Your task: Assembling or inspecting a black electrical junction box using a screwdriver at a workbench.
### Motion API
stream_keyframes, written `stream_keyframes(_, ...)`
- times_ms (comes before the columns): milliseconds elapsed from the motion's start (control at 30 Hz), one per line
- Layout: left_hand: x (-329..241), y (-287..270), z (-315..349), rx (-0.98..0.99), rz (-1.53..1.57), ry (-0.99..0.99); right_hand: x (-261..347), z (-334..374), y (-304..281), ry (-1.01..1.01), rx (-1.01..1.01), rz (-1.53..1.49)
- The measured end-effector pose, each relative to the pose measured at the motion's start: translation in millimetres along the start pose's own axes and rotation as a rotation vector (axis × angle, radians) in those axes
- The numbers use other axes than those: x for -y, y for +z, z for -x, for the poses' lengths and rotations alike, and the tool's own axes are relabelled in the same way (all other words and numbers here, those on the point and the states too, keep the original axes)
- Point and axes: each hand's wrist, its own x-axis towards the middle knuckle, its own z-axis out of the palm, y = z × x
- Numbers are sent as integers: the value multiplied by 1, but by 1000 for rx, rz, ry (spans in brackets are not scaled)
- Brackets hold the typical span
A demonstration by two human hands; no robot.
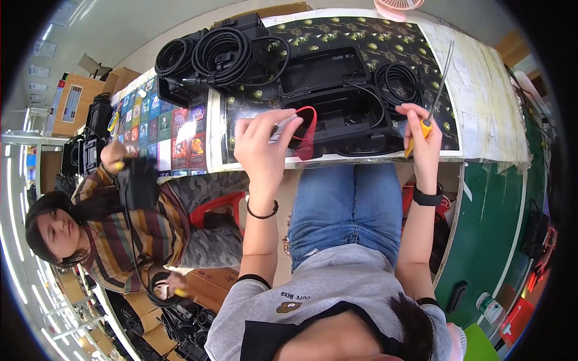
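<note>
My left hand (264, 143) is closed, its fingers pinching a small translucent bag-like piece with a red edge (308, 143). That piece hangs over the near left corner of an open black plastic case (337, 129). The case lies on the table before me with its lid (325, 69) tipped back. In my right hand (423, 138) is a screwdriver (426, 127) with a yellow handle, its long thin shaft slanting up and away to the right. A black cable runs from the case to a coil (398, 83) at its right, just beyond my right hand.
Stacked black cases with coiled ribbed hoses (223, 57) stand at the far left of the table (500, 108). A pink fan (397, 7) is at the far edge. To my left a co-worker (126, 222) holds a black box (138, 183) and a cable.
</note>
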Motion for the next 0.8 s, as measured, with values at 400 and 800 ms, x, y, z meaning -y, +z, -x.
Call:
stream_keyframes(400,-3,49,-51,1057,281,-5,-7,-87,57,-79,225,459)
stream_keyframes(800,-21,14,2,149,27,194,-25,-101,58,-26,245,390)
